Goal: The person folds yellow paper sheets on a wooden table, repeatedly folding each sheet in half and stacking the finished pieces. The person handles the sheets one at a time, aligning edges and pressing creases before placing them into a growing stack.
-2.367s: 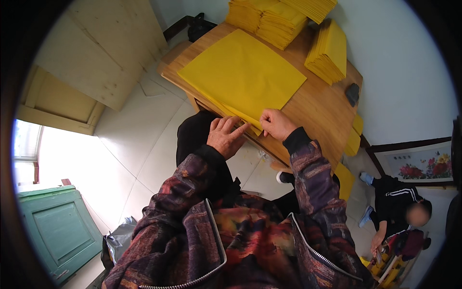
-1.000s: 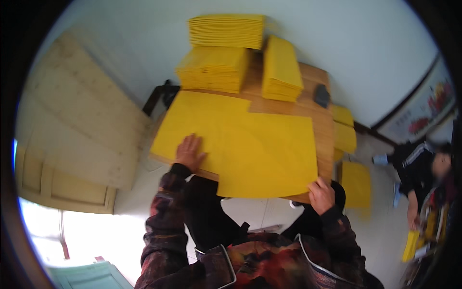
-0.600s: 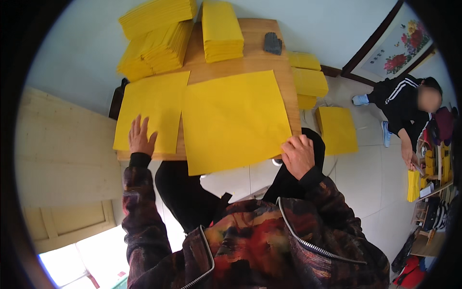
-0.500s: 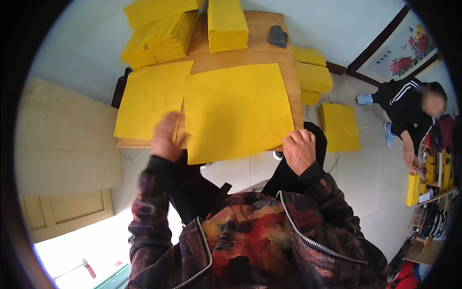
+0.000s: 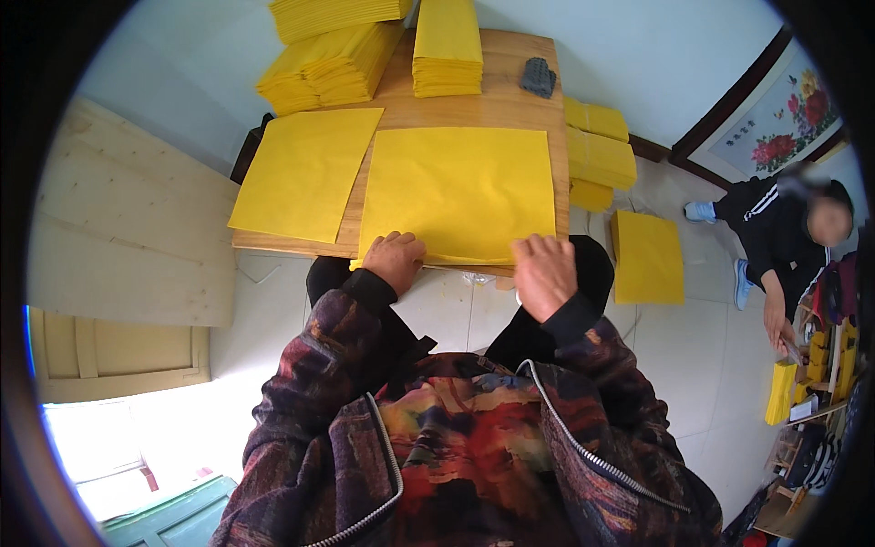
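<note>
Yellow paper fills the middle of the frame: a large sheet (image 5: 460, 193) lies flat on the wooden table (image 5: 510, 105), and its near edge reaches the table's front edge. Your left hand (image 5: 396, 261) rests on the lower left corner of this sheet, with the fingers bent down on the paper; whether it pinches the edge I cannot tell. Your right hand (image 5: 543, 272) is at the lower right part of the same edge, fingers spread a little and pointing toward the sheet, touching it or just above it. A second yellow sheet (image 5: 306, 171) lies to the left, a little tilted, and partly hangs over the table's left side. In the upper part of the frame are stacks of yellow paper (image 5: 333, 62), and one narrower stack (image 5: 447, 46) stands beside them. A small dark object (image 5: 538, 77) sits near the upper right corner of the table. At the right edge another person (image 5: 788, 237) sits on the floor.
</note>
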The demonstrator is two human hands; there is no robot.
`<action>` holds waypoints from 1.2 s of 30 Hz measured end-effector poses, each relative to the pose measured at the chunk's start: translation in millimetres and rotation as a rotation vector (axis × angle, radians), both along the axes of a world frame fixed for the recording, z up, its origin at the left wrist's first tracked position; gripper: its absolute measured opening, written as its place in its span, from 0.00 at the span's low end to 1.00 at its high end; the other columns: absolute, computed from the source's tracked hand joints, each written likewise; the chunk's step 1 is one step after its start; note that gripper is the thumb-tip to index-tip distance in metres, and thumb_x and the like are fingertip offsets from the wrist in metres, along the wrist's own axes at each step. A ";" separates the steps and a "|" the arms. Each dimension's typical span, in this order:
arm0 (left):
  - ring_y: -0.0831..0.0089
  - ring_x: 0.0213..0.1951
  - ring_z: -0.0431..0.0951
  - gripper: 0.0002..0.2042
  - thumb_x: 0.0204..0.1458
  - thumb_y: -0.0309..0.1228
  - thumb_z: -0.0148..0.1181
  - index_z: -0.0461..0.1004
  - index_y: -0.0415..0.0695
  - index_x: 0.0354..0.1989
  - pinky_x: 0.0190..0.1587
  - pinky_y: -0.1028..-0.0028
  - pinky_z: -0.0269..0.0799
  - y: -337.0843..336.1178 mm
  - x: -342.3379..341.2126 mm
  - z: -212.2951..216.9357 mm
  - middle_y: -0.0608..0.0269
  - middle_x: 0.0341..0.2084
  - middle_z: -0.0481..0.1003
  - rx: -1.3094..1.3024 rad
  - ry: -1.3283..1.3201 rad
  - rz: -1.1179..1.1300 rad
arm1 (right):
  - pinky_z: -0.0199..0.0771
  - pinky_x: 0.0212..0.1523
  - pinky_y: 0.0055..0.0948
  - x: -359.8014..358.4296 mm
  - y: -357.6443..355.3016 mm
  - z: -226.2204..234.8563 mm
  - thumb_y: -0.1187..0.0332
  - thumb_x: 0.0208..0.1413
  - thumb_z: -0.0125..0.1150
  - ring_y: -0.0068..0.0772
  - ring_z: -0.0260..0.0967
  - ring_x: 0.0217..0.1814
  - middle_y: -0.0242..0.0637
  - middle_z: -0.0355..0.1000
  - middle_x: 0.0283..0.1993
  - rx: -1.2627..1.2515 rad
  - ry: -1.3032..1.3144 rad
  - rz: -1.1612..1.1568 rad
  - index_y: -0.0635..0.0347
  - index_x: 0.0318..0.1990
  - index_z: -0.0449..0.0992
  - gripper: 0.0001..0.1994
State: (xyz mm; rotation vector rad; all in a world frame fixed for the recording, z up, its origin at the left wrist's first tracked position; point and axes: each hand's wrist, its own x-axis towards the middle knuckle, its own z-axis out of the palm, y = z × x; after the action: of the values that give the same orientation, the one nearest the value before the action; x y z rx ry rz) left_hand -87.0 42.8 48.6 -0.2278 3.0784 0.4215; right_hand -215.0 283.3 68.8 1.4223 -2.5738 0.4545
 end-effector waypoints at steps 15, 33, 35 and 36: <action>0.58 0.44 0.73 0.21 0.40 0.42 0.68 0.67 0.48 0.40 0.45 0.62 0.65 26.1 -27.9 23.3 0.57 0.37 0.74 -0.205 -0.003 -0.108 | 0.70 0.43 0.47 -33.7 -55.7 -17.8 0.70 0.53 0.47 0.54 0.72 0.42 0.52 0.75 0.38 0.143 -0.604 0.072 0.62 0.37 0.74 0.10; 0.53 0.36 0.78 0.22 0.42 0.50 0.65 0.72 0.46 0.36 0.38 0.58 0.71 -2.9 -32.4 15.2 0.54 0.31 0.78 -0.133 0.060 -0.217 | 0.71 0.42 0.44 -52.9 -75.2 -2.5 0.53 0.49 0.64 0.55 0.72 0.40 0.53 0.74 0.36 0.281 -0.707 0.440 0.66 0.37 0.75 0.21; 0.52 0.36 0.78 0.22 0.42 0.52 0.65 0.73 0.46 0.36 0.38 0.58 0.72 -0.4 -28.3 13.8 0.53 0.31 0.78 -0.082 0.016 -0.137 | 0.72 0.42 0.45 -57.6 -76.5 1.3 0.52 0.48 0.63 0.55 0.72 0.42 0.53 0.74 0.36 0.335 -0.807 0.462 0.65 0.37 0.75 0.22; 0.52 0.36 0.78 0.23 0.42 0.52 0.65 0.73 0.46 0.36 0.38 0.58 0.71 0.5 -29.1 13.5 0.53 0.31 0.78 -0.021 -0.071 -0.085 | 0.72 0.42 0.45 -55.8 -75.9 3.3 0.53 0.48 0.64 0.55 0.72 0.41 0.53 0.74 0.36 0.351 -0.698 0.456 0.65 0.37 0.74 0.21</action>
State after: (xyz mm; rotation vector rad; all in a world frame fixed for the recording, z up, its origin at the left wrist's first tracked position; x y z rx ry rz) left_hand -116.1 43.3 62.1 -0.1096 3.0105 0.3688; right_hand -270.8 207.4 72.1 2.3491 -2.9272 0.6857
